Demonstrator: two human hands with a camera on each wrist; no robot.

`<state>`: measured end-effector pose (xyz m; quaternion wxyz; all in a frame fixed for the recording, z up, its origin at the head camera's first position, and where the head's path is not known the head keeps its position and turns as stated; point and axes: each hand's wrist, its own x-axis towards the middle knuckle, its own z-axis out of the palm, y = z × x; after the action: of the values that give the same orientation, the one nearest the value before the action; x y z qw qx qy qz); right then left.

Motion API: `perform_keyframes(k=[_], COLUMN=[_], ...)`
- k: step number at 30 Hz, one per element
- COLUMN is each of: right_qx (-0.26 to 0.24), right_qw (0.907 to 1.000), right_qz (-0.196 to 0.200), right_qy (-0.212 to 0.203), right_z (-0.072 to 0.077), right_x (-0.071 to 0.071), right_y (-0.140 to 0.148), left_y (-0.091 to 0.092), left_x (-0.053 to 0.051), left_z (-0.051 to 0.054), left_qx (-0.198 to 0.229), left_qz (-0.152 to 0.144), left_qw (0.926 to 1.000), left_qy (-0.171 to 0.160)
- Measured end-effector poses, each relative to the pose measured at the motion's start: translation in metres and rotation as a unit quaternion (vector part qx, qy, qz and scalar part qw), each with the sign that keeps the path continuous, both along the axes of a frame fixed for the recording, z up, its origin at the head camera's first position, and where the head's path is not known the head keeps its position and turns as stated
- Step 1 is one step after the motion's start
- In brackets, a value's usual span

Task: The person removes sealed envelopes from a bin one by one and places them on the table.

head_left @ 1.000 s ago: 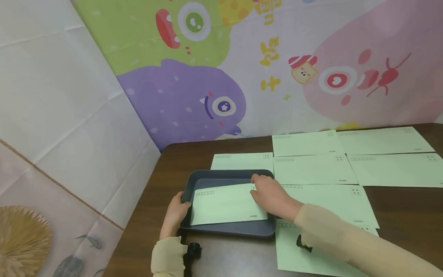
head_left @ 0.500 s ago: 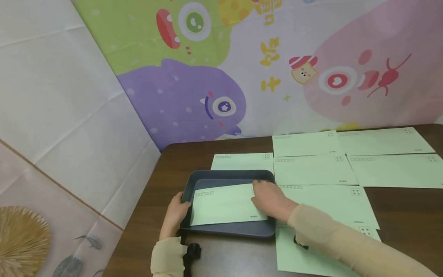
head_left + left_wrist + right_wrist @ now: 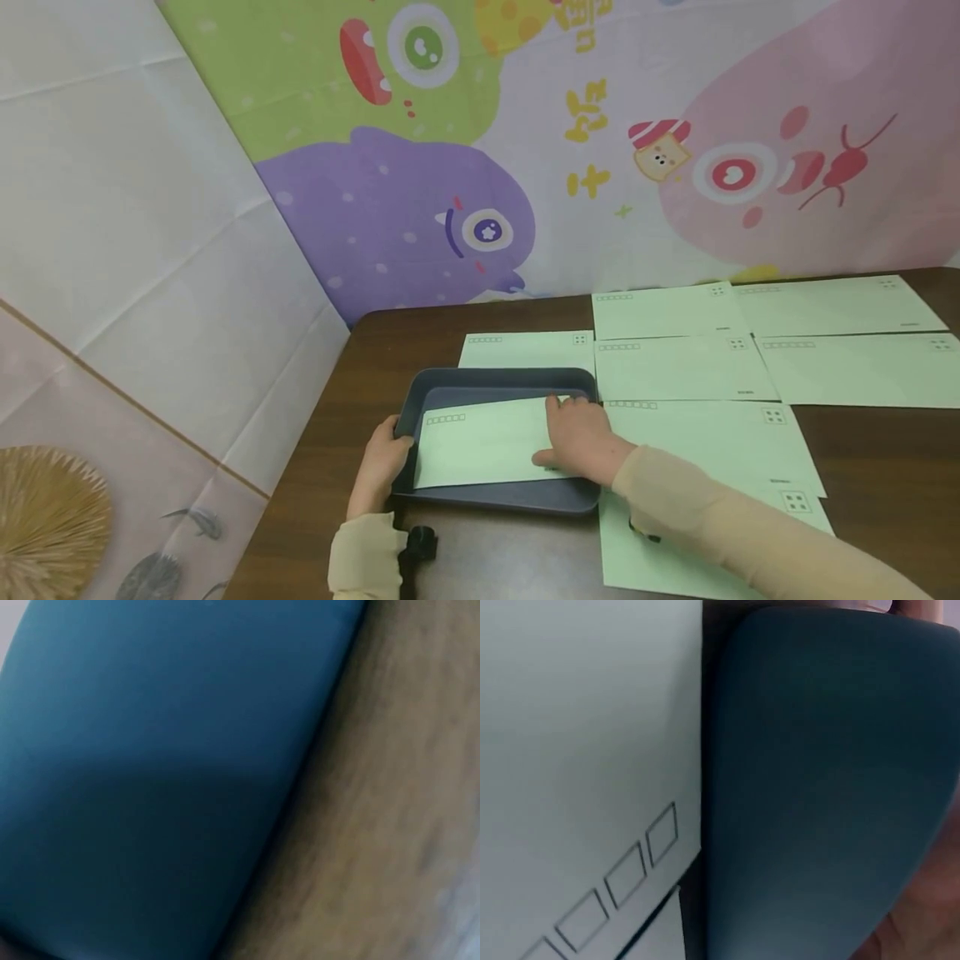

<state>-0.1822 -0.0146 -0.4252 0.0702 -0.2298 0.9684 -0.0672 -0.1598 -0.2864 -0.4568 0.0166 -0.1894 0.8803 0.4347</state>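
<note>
A dark blue-grey rectangular tray (image 3: 498, 377) stands on the table, with a pale green envelope (image 3: 483, 446) lying slightly slanted inside it. My left hand (image 3: 380, 460) grips the tray's left rim, thumb on the inner side. Over the envelope's right end, my right hand (image 3: 583, 437) rests with its thumb spread away from the fingers, covering the stamp corner. In the left wrist view only the outer tray wall (image 3: 165, 712) fills the picture. The right wrist view holds the tray's outer wall (image 3: 817, 787) beside an envelope (image 3: 592, 712) with printed boxes; part of the hand shows at its edge.
Several more envelopes (image 3: 682, 367) lie side by side on the brown wooden table (image 3: 322, 433), right of and behind the tray. One envelope (image 3: 525, 348) is partly hidden by the tray's back edge. A cartoon-printed cloth (image 3: 585, 225) hangs behind the table.
My right hand has slid slightly down along the envelope's right end, and its thumb has spread toward the front. The left hand, tray and envelope stay in place.
</note>
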Motion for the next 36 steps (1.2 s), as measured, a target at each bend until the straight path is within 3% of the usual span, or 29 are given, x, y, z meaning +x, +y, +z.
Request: perform_keyframes(k=[14, 25, 36], right_qx=[-0.020, -0.051, -0.143], right_qw=[0.9993, 0.9963, 0.9885], right_qz=[-0.031, -0.055, -0.048], right_qy=[-0.001, 0.042, 0.012], right_z=[-0.0053, -0.0052, -0.0022], right_x=[-0.0010, 0.0034, 0.0028], right_y=[-0.0032, -0.0069, -0.0073], left_y=[0.0012, 0.0017, 0.0011], left_x=[0.0004, 0.0001, 0.0008], left_z=[0.0025, 0.0041, 0.0038], left_qx=[0.011, 0.016, 0.016], left_qz=[-0.003, -0.007, -0.002], left_qw=[0.9999, 0.9998, 0.9999], left_qy=[-0.005, -0.004, 0.000])
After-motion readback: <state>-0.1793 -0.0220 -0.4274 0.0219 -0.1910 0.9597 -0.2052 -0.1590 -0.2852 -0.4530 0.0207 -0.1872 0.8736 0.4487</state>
